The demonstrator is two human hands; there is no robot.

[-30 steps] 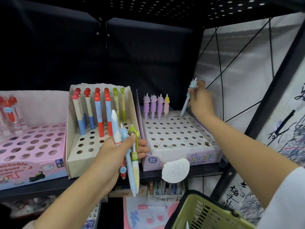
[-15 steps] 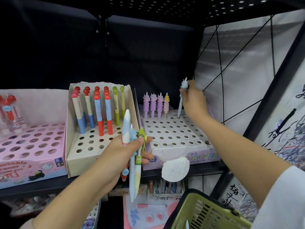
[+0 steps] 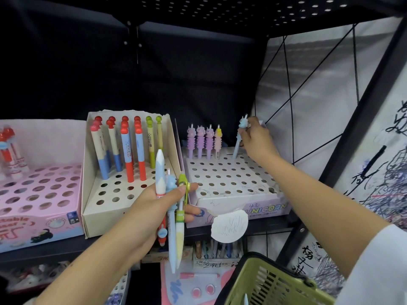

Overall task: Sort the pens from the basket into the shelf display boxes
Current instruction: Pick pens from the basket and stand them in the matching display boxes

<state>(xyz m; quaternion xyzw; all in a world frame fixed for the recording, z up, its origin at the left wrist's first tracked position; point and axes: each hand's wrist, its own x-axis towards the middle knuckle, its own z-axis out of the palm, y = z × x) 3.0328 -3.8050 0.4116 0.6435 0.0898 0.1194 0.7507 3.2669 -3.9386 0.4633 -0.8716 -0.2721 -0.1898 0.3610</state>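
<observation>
pale lilac unicorn box (image 3: 231, 183) on the shelf, taken as landmark: four unicorn pens (image 3: 203, 140) upright along its back row, three purple and one pink-yellow. right of those, in the same row, one blue unicorn pen (image 3: 240, 137), tip at a hole, pinched near the top by right hand (image 3: 255, 142). left of the box front, left hand (image 3: 154, 208) clutching a bundle of pens (image 3: 174, 208), at least three. below its right front corner, one green basket (image 3: 271, 282).
</observation>
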